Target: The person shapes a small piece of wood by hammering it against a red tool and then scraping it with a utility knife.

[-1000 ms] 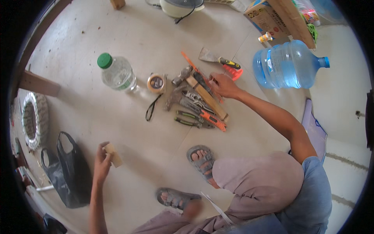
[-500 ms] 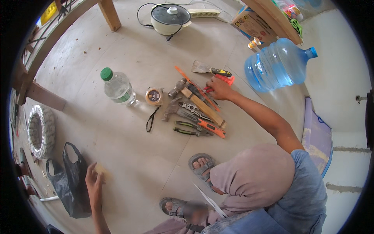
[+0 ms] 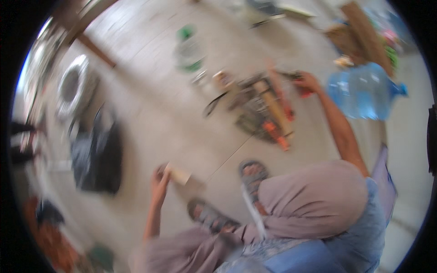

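Note:
The head view is smeared by motion. My left hand (image 3: 160,179) grips a small flat tan piece (image 3: 179,174) above the floor, left of my sandals. My right hand (image 3: 307,84) is at the right end of a pile of tools, its fingers closed around something red (image 3: 304,92), apparently a tool handle, beside the dark putty knife (image 3: 289,74). In the pile lie a wooden-handled hammer (image 3: 276,105), an orange-handled claw hammer (image 3: 276,135), dark pliers (image 3: 248,125) and a long orange strip (image 3: 277,82). A tape measure (image 3: 222,78) lies to the left.
A clear bottle (image 3: 189,51) stands behind the tape. A large blue jug (image 3: 364,91) lies at right before a cardboard box (image 3: 341,38). At left are a black bag (image 3: 95,161), a white coil (image 3: 73,86) and wooden legs (image 3: 98,50). An electric pot (image 3: 259,11) sits at the back.
The whole view has swung and blurred, with objects on the left higher in it. My right hand has moved rightward along the tools to the putty knife. My left hand still carries the tan piece.

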`<state>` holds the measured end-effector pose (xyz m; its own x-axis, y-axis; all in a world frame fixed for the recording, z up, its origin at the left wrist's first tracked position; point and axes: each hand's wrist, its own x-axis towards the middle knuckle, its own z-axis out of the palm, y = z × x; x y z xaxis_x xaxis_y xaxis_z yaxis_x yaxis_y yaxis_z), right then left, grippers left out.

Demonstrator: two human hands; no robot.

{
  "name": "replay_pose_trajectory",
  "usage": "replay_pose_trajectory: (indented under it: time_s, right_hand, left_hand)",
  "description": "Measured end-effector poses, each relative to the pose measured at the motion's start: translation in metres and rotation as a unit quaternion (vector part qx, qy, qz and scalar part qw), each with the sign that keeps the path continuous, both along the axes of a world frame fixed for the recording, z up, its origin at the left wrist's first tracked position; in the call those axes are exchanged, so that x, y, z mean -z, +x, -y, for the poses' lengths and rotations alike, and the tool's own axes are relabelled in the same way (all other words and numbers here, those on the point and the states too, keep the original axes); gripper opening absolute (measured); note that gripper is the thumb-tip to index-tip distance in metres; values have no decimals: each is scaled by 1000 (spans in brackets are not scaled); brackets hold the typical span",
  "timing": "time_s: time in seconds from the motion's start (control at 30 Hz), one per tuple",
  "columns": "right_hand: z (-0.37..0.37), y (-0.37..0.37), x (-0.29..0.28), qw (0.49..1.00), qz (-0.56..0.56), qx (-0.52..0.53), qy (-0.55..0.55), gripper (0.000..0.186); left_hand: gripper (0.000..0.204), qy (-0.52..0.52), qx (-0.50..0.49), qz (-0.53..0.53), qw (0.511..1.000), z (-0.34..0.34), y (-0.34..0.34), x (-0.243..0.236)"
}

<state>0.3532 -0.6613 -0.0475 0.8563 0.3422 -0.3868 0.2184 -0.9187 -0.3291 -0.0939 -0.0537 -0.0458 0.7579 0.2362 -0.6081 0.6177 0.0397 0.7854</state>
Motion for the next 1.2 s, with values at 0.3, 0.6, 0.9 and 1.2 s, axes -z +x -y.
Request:
replay_pose_trajectory:
  time_s: [0.3, 0.6, 0.9, 1.2]
  right_hand:
    - [-53, -29, -29, 975, 32, 199, 98, 37]
    - [-185, -186, -67, 980, 0, -101, 169, 46]
    - [-287, -261, -4, 944, 59, -307, 102, 28]
    - [-294, -265, 2, 935, 75, -334, 88, 34]
  left_hand:
    - [37, 153, -133, 53, 978, -44, -16, -20]
    - [43, 256, 28, 76, 963, 19, -1, -11]
    - [69, 451, 223, 136, 853, 52, -18, -9]
    - [70, 460, 196, 140, 855, 57, -23, -9]
